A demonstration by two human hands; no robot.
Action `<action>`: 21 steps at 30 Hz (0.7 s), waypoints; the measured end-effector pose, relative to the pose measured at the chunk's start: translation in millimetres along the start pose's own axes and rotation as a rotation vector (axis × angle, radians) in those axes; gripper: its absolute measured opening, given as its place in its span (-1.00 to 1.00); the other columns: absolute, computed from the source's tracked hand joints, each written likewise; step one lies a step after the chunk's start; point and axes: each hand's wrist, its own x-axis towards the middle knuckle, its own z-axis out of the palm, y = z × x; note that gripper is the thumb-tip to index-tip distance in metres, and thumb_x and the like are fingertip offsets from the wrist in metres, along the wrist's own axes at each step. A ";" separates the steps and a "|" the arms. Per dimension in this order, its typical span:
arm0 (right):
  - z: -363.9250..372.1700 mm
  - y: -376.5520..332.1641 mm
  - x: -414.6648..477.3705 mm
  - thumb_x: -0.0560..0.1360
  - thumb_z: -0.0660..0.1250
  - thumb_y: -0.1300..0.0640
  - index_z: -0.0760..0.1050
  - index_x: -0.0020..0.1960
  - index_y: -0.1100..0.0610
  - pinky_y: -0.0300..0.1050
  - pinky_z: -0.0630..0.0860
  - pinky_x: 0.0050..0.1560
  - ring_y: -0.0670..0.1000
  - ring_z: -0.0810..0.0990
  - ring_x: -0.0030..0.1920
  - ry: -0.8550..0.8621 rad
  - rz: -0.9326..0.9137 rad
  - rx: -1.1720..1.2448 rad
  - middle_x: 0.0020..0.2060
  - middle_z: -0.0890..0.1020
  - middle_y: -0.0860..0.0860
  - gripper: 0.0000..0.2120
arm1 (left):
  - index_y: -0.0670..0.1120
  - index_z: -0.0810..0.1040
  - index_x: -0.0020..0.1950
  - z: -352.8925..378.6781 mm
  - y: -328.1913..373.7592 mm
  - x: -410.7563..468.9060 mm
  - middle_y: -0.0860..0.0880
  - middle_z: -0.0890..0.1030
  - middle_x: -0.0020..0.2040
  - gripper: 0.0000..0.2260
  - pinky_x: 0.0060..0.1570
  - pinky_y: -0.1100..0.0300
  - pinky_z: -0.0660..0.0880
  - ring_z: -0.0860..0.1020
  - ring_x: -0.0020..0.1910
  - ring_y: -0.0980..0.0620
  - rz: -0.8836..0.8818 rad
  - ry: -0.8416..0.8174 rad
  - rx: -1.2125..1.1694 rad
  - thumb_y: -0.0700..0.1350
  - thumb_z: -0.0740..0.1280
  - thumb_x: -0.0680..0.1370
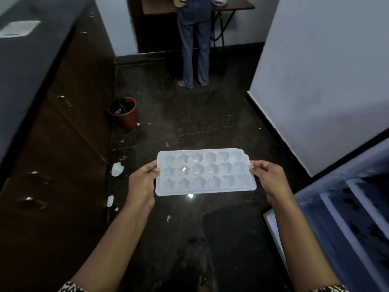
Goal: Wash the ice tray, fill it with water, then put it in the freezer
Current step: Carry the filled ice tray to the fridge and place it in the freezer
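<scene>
A white plastic ice tray [205, 172] with several star-shaped cells is held level above the dark floor, in the middle of the head view. Glints in the cells suggest water. My left hand [141, 183] grips its left short edge, thumb on top. My right hand [267, 177] grips its right short edge the same way. At the lower right stands an open fridge or freezer door [345, 207] with shelves inside.
A dark counter with brown cabinets [63, 123] runs along the left. A red bin [124, 112] sits on the floor beside it, with paper scraps [116, 169] nearby. A person in jeans [194, 45] stands ahead by a table. A white wall [315, 70] is on the right.
</scene>
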 end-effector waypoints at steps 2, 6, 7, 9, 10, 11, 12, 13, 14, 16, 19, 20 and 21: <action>-16.8 3.2 2.1 0.52 0.29 0.32 0.58 -0.07 0.20 -0.34 0.52 -0.38 -0.18 0.61 -0.38 0.056 0.017 0.023 -0.25 0.65 0.00 -0.90 | 0.00 0.57 -0.09 21.2 0.4 3.0 0.00 0.64 -0.02 -0.76 0.07 -0.08 0.55 0.61 0.05 -0.07 0.000 -0.052 0.025 -0.32 0.23 0.58; -45.8 10.6 4.5 0.52 0.28 0.34 0.56 -0.02 0.26 -0.38 0.50 -0.40 -0.10 0.58 -0.32 0.176 0.058 0.087 -0.26 0.62 0.02 -0.89 | -0.03 0.58 -0.09 63.8 2.5 7.1 0.05 0.63 -0.09 -0.76 -0.03 0.00 0.57 0.61 0.03 -0.05 0.004 -0.171 0.083 -0.33 0.22 0.58; -53.0 13.0 5.1 0.52 0.27 0.34 0.56 -0.01 0.27 -0.36 0.51 -0.39 -0.08 0.58 -0.29 0.209 0.071 0.105 -0.24 0.63 0.03 -0.89 | -0.02 0.58 -0.10 75.3 2.4 9.1 0.06 0.63 -0.10 -0.75 -0.01 -0.01 0.57 0.61 0.02 -0.04 -0.002 -0.196 0.108 -0.33 0.23 0.58; -65.0 18.1 5.9 0.52 0.27 0.33 0.57 0.01 0.26 -0.32 0.53 -0.35 -0.05 0.59 -0.26 0.268 0.096 0.129 -0.22 0.63 0.05 -0.88 | 0.00 0.58 -0.11 94.8 3.3 12.4 0.06 0.63 -0.09 -0.75 0.05 -0.07 0.57 0.62 0.03 -0.05 -0.016 -0.247 0.149 -0.32 0.23 0.59; -71.7 21.2 6.2 0.52 0.27 0.33 0.57 0.01 0.26 -0.32 0.54 -0.33 -0.04 0.59 -0.25 0.307 0.105 0.142 -0.20 0.64 0.06 -0.88 | -0.01 0.58 -0.10 106.1 3.8 14.7 0.04 0.63 -0.07 -0.75 0.06 -0.09 0.57 0.61 0.04 -0.07 -0.022 -0.287 0.166 -0.32 0.23 0.58; -77.8 23.8 5.8 0.52 0.28 0.33 0.57 0.02 0.27 -0.30 0.55 -0.30 -0.02 0.59 -0.24 0.343 0.114 0.154 -0.18 0.64 0.08 -0.87 | -0.02 0.58 -0.09 115.7 4.4 16.5 0.02 0.63 -0.05 -0.76 0.04 -0.08 0.57 0.61 0.05 -0.09 -0.026 -0.327 0.179 -0.33 0.23 0.58; -84.5 26.2 5.3 0.52 0.28 0.32 0.57 0.03 0.27 -0.27 0.56 -0.26 -0.01 0.60 -0.23 0.383 0.124 0.164 -0.16 0.65 0.11 -0.87 | -0.03 0.58 -0.08 126.9 5.1 19.1 -0.02 0.64 -0.03 -0.76 -0.01 -0.05 0.58 0.61 0.05 -0.10 -0.028 -0.370 0.193 -0.33 0.23 0.58; -89.3 28.7 5.0 0.52 0.29 0.32 0.57 0.02 0.27 -0.22 0.57 -0.22 0.01 0.60 -0.21 0.410 0.131 0.172 -0.13 0.65 0.12 -0.87 | -0.04 0.58 -0.07 135.5 5.8 21.4 -0.06 0.64 0.00 -0.77 -0.07 -0.02 0.58 0.61 0.04 -0.10 -0.031 -0.401 0.203 -0.33 0.23 0.58; -93.5 30.9 4.6 0.52 0.29 0.31 0.57 0.02 0.26 -0.18 0.56 -0.21 0.02 0.61 -0.20 0.431 0.138 0.174 -0.12 0.66 0.13 -0.88 | -0.04 0.58 -0.06 143.4 6.8 23.1 -0.09 0.64 0.03 -0.77 -0.14 0.02 0.58 0.62 0.02 -0.10 -0.027 -0.430 0.212 -0.33 0.22 0.58; -103.0 34.7 3.2 0.52 0.29 0.30 0.58 0.03 0.26 -0.15 0.55 -0.21 0.04 0.61 -0.18 0.489 0.149 0.189 -0.12 0.66 0.13 -0.87 | -0.04 0.58 -0.04 162.1 8.5 26.1 -0.12 0.64 0.03 -0.76 -0.25 0.10 0.56 0.63 -0.02 -0.08 -0.017 -0.502 0.238 -0.34 0.21 0.58; -118.1 37.6 -4.1 0.52 0.29 0.30 0.59 -0.02 0.23 -0.16 0.54 -0.23 0.02 0.61 -0.20 0.580 0.152 0.203 -0.16 0.67 0.08 -0.89 | -0.03 0.58 -0.06 192.6 7.9 26.8 -0.10 0.65 0.00 -0.75 -0.26 0.12 0.55 0.63 -0.04 -0.05 -0.014 -0.602 0.285 -0.35 0.21 0.58; -122.9 38.0 -7.6 0.52 0.29 0.30 0.59 -0.06 0.20 -0.17 0.53 -0.24 0.00 0.61 -0.23 0.614 0.152 0.213 -0.19 0.66 0.06 -0.89 | -0.03 0.58 -0.07 203.0 7.1 25.7 -0.10 0.65 0.00 -0.74 -0.23 0.10 0.55 0.63 -0.03 -0.06 -0.013 -0.637 0.299 -0.35 0.21 0.57; -127.1 38.5 -11.0 0.52 0.29 0.30 0.58 -0.11 0.17 -0.18 0.51 -0.26 -0.01 0.60 -0.25 0.646 0.151 0.217 -0.22 0.66 0.04 -0.88 | -0.03 0.58 -0.07 212.1 6.9 24.1 -0.10 0.65 -0.01 -0.74 -0.20 0.09 0.55 0.62 -0.02 -0.07 -0.011 -0.669 0.312 -0.35 0.22 0.57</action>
